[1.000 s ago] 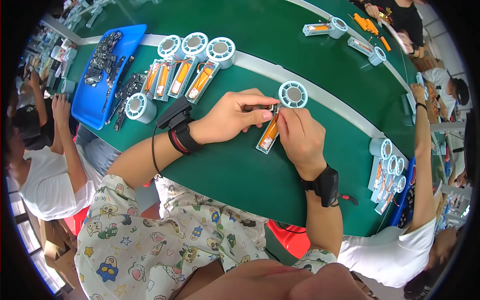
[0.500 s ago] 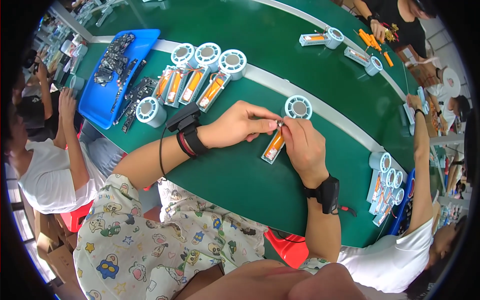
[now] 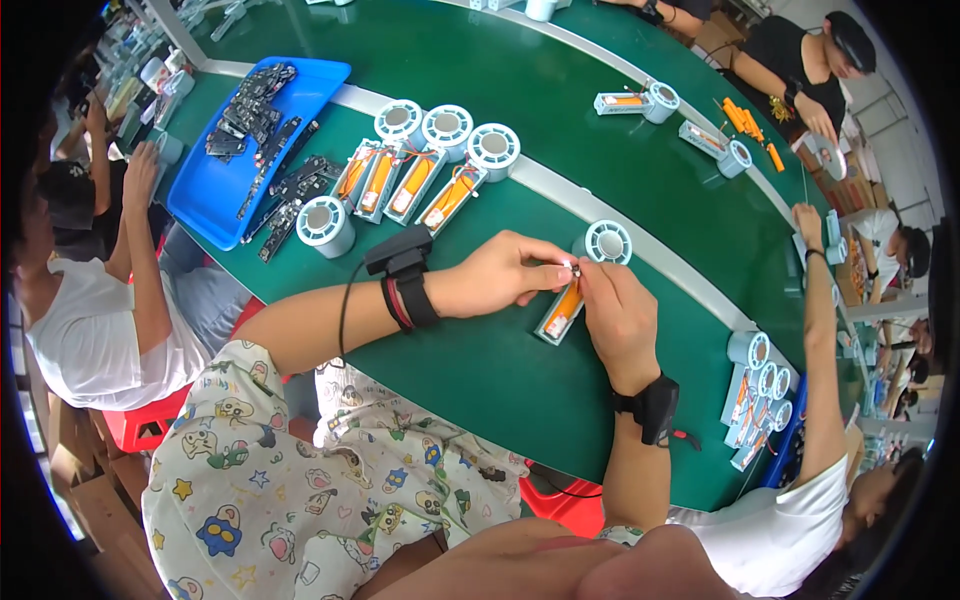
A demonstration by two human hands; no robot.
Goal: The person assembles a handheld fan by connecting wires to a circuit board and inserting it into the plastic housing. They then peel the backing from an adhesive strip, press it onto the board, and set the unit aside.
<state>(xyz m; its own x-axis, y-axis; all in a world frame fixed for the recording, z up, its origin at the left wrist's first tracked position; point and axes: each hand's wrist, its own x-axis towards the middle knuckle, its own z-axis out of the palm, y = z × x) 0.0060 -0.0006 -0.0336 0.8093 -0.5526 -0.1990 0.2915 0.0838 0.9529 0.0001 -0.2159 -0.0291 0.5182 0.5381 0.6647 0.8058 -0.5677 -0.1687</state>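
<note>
My left hand [image 3: 508, 276] and my right hand [image 3: 620, 325] meet over a light-blue fan-shaped device with a round slotted head [image 3: 608, 243] and a narrow open handle [image 3: 552, 328]. An orange battery [image 3: 567, 303] lies inside that handle. Both hands are closed, thumb and index fingertips pinched together where head and handle join. Between the fingertips is a tiny shiny and dark piece, too small to name. My right fingers cover part of the handle, and the device rests on the green table [image 3: 470, 375].
Several similar devices [image 3: 420, 185] stand left of my hands, beside a blue tray [image 3: 205, 195] of black circuit boards [image 3: 245, 115]. More units [image 3: 745, 400] and a red-handled tool [image 3: 686, 438] lie at right. Orange batteries [image 3: 742, 120] lie across the table. Co-workers sit on both sides.
The view has shifted, so the table's things sit lower and mostly further right on the left side. My hands keep their pinch at the device. A co-worker opposite has moved a hand away from the orange batteries.
</note>
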